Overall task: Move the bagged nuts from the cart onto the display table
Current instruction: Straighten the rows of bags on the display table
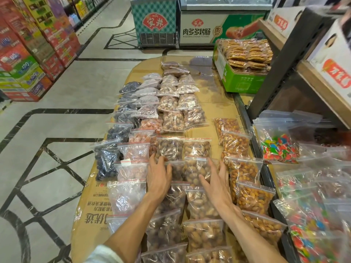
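Observation:
Several clear zip bags of nuts and dried fruit lie in rows on the cardboard-covered display table (pixel 89 204). My left hand (pixel 158 177) rests flat, fingers spread, on a bag of dark brown nuts (pixel 177 169) in the middle row. My right hand (pixel 216 184) hovers open, palm turned left, at the right edge of a bag of pale brown nuts (pixel 195 170). Neither hand grips anything. A column of orange-brown nut bags (pixel 245 168) runs along the right side. The cart is not in view.
A green box of flat brown biscuits (pixel 241 80) stands at the table's far right. Bags of coloured candy (pixel 279 147) lie on a lower shelf at right, under a rack with white cartons. Freezers stand beyond the table; stacked boxes line the aisle at left.

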`<action>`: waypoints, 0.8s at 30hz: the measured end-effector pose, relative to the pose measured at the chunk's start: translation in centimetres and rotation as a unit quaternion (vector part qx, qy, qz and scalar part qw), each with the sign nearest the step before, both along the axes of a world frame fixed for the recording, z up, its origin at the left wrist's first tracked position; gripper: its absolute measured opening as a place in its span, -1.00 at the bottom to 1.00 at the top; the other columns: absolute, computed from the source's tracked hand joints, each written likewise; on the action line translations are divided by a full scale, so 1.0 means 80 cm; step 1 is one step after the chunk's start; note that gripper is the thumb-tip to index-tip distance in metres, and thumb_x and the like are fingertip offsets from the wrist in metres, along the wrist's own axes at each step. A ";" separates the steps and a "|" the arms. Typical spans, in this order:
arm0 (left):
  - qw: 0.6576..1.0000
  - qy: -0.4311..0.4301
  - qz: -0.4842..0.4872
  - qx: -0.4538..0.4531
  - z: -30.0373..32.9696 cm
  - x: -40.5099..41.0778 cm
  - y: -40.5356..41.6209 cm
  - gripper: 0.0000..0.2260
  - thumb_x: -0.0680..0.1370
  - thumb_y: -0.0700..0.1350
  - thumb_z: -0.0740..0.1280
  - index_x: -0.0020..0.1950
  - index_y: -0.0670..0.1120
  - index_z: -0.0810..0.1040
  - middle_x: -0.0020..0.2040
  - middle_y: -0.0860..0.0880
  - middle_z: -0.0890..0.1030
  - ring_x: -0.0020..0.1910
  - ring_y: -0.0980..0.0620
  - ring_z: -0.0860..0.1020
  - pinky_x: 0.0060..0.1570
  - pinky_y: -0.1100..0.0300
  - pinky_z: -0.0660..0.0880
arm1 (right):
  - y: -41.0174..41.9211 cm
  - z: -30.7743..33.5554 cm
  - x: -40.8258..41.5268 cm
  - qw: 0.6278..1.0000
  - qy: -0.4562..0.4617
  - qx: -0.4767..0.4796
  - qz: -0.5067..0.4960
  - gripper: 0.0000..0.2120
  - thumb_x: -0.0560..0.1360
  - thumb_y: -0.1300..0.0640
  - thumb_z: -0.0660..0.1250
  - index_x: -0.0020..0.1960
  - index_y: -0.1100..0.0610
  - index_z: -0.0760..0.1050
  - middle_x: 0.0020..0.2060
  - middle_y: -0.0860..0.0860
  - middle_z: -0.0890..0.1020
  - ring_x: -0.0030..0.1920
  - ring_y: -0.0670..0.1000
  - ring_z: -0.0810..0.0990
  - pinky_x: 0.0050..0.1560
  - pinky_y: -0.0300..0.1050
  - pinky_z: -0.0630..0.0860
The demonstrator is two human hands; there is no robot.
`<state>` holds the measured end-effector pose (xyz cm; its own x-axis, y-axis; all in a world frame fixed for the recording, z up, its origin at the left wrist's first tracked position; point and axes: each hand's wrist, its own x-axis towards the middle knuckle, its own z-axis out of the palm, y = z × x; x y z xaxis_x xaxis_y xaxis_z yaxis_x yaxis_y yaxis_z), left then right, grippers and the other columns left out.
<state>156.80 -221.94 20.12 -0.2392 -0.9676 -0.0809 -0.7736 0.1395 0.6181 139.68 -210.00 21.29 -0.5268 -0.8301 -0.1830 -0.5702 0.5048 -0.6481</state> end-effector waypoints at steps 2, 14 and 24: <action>1.000 -0.005 -0.005 -0.004 0.006 -0.003 -0.003 -0.79 0.70 0.02 0.24 0.20 -0.08 0.55 0.58 -0.20 0.28 0.44 -0.16 0.44 0.43 -0.13 0.38 | -0.013 0.009 -0.003 0.999 0.042 -0.019 0.027 -0.33 0.71 0.01 0.26 0.73 -0.07 0.05 0.72 -0.04 -0.09 0.72 0.06 -0.12 0.67 0.20 0.02; 0.997 0.070 -0.026 -0.014 0.013 0.008 -0.016 -0.75 0.74 -0.03 0.18 0.34 -0.08 0.52 0.46 -0.12 0.37 0.16 0.12 0.53 0.13 0.26 0.52 | -0.052 0.016 -0.022 0.992 0.082 -0.062 0.070 -0.75 0.67 0.24 0.28 0.32 0.11 0.57 0.19 0.05 0.59 0.24 0.11 0.56 0.22 -0.01 0.52; 0.995 0.096 -0.020 -0.009 -0.012 0.059 0.089 -0.29 0.64 0.05 0.37 0.69 -0.03 0.08 0.64 0.00 0.18 0.59 0.06 0.24 0.56 0.05 0.20 | 0.070 -0.013 0.032 0.988 -0.132 0.017 -0.075 0.02 0.58 -0.11 0.46 0.74 -0.01 -0.19 0.70 -0.04 -0.02 0.68 0.12 0.14 0.61 0.25 0.20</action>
<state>161.51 -214.80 19.13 -0.2861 -0.9581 -0.0120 -0.6356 0.1803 0.7507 142.23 -204.39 20.23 -0.5744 -0.7367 -0.3568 -0.3000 0.5950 -0.7457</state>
